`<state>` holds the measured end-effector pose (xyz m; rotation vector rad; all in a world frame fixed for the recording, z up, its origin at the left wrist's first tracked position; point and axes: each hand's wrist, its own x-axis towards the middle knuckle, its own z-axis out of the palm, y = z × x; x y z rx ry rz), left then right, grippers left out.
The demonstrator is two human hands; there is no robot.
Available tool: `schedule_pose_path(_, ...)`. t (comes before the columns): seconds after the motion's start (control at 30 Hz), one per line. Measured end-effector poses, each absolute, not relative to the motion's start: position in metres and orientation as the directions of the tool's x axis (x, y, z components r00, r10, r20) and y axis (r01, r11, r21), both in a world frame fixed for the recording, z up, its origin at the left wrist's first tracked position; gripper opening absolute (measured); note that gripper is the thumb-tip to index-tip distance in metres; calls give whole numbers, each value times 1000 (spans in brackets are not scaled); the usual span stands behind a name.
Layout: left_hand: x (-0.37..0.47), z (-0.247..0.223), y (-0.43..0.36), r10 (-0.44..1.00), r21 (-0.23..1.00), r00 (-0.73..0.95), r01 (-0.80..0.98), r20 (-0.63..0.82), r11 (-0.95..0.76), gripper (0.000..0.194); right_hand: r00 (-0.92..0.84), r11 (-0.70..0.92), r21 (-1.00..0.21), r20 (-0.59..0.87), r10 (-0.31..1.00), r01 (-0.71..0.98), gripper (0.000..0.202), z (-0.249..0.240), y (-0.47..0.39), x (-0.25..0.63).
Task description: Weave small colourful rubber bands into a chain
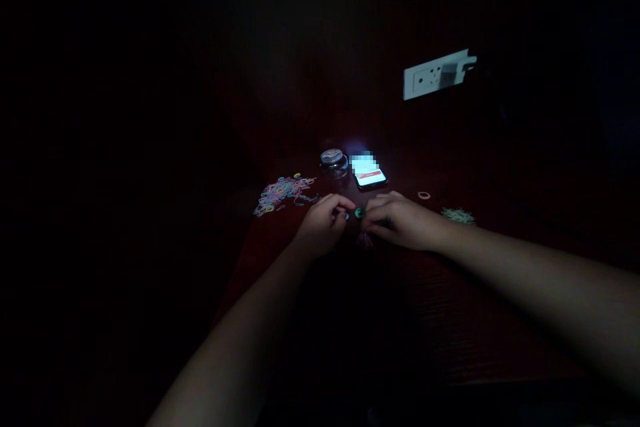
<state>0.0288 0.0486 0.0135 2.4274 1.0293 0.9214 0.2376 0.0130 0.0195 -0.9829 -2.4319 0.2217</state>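
On the dark red table, both of my hands work close together. My left hand (325,223) is curled with its index finger reaching right, and a small teal bit shows by its fingertips. My right hand (397,219) is closed, fingers pointing left and pressed near a small green elastic band (359,213). That band lies between the two hands, at the right fingertips; whether it is gripped is hard to see. A few pinkish elastic bands (365,239) lie dimly below the right fingers. What the fingers hold is too small and dark to make out.
A heap of coloured elastic bands (283,193) lies left. Behind the hands are a lidded clear jar (333,164) and a lit phone (371,177). A pink ring (424,195) and a pale green pile (457,215) lie right. A white socket panel (425,80) is behind.
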Motion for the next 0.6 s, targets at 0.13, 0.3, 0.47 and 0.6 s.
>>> schedule_pose_path(0.13, 29, 14, 48, 730, 528, 539, 509, 421, -680, 25, -607, 736, -320, 420, 675, 597, 20, 20, 13, 238)
schedule_pose_path(0.3, 25, 16, 51, 713, 452, 536, 552, 451, -701, 26, -581, 739, -333, 463, 669, 586, 20, 19, 12, 237)
schedule_pose_path(0.47, 16, 15, 62, 759, 374, 486, 669, 434, -642, 26, -589, 737, -359, 445, 675, 573, 17, 20, 10, 236)
schedule_pose_path(0.6, -1, 8, 74, 853, 340, 340, 809, 395, -479, 35, -603, 743, -384, 434, 669, 548, 17, 20, 9, 234)
